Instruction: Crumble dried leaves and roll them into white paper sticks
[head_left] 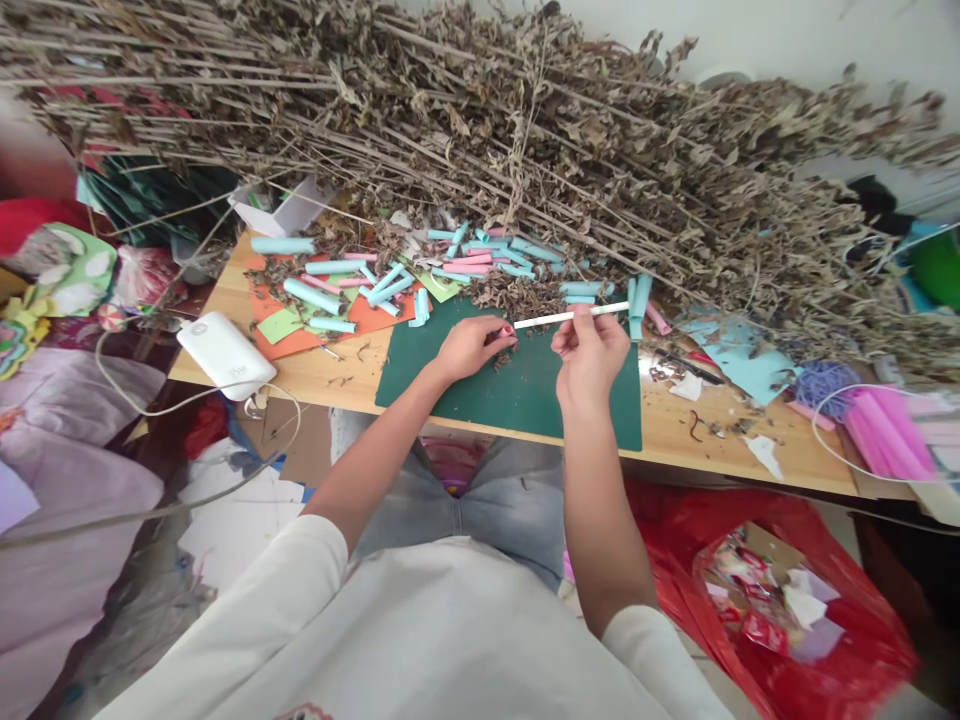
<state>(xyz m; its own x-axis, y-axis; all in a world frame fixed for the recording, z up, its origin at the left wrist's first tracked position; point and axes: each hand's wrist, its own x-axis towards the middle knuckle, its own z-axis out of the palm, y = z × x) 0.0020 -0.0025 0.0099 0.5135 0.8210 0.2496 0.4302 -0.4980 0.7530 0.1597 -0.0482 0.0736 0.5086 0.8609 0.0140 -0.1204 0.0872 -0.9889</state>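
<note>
My left hand (474, 345) is closed around a small pink paper tube (508, 330); only its end shows past the fingertips. In my right hand (592, 352) is a thin white stick (541, 320), pinched between thumb and fingers. The stick lies nearly level, its left tip close to the end of the tube; whether they touch I cannot tell. Both hands are over a dark green cutting mat (525, 400). Crumbled dry leaves (504, 292) lie just behind the hands. Rolled blue paper tubes (315, 295) and pink ones (466, 266) are scattered beyond and to the left.
A large bundle of dried stems (480, 130) spans the table's back. On the left are a white power bank (225, 352) with a cable and orange paper (289, 343). To the right are blue paper (739, 345) and purple yarn (823, 388). A red bag (862, 610) sits below.
</note>
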